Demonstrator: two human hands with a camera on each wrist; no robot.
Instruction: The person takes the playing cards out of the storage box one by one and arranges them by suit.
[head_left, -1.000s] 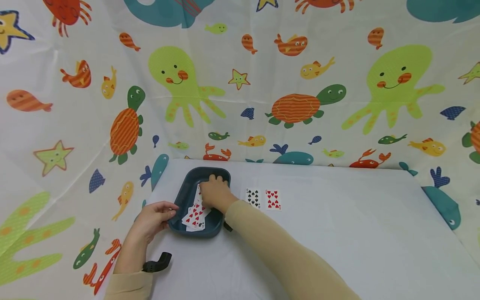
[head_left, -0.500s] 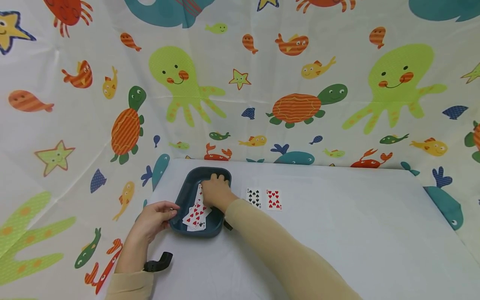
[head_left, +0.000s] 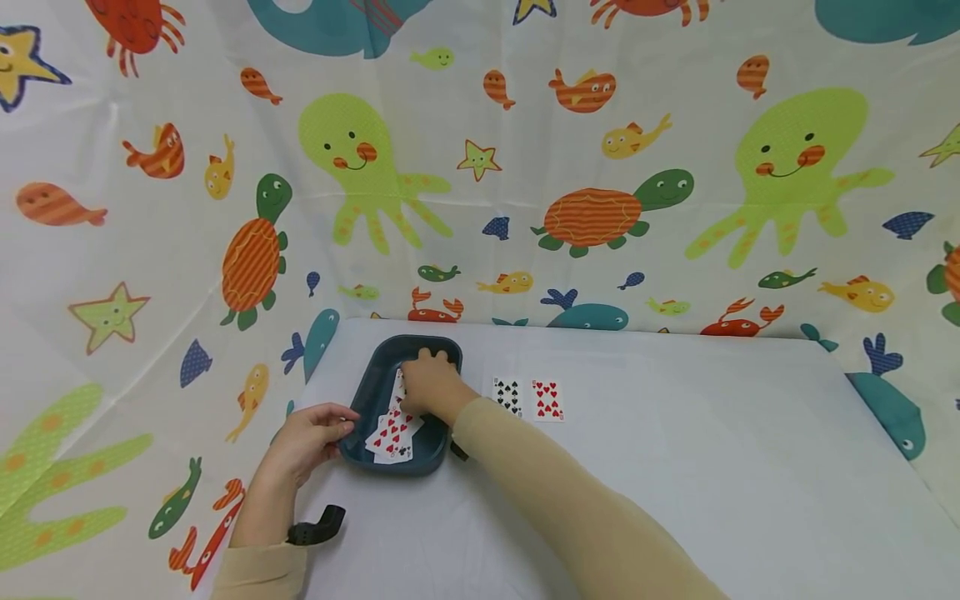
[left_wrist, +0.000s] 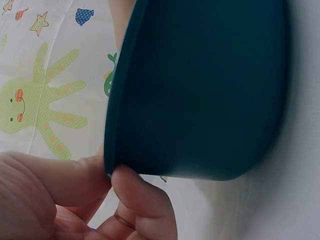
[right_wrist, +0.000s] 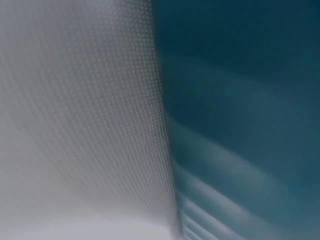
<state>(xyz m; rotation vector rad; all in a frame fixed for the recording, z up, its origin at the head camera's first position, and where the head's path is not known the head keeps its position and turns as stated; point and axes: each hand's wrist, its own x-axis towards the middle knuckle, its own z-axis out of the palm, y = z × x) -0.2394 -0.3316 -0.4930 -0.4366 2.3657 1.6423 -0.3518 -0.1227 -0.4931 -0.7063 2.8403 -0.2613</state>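
Observation:
A dark teal tray (head_left: 360, 400) stands on the white table, with several playing cards (head_left: 394, 433) loosely overlapped in its near part. At its left side, my left hand (head_left: 306, 435) pinches the rim between thumb and fingers; the left wrist view shows this hand (left_wrist: 145, 200) close up against the tray wall (left_wrist: 200, 90). My right hand (head_left: 431, 385) reaches down inside the far part of the tray, over the upper end of the cards. Its fingertips are hidden, so a hold on a card cannot be made out. In the right wrist view only the tray's side (right_wrist: 240, 125) and white cloth show.
Right of the tray, a black-spotted card (head_left: 506, 395) and a red heart card (head_left: 548, 401) lie face up side by side on the table (head_left: 675, 467). Behind and to the left hangs a cloth (head_left: 525, 183) printed with sea animals.

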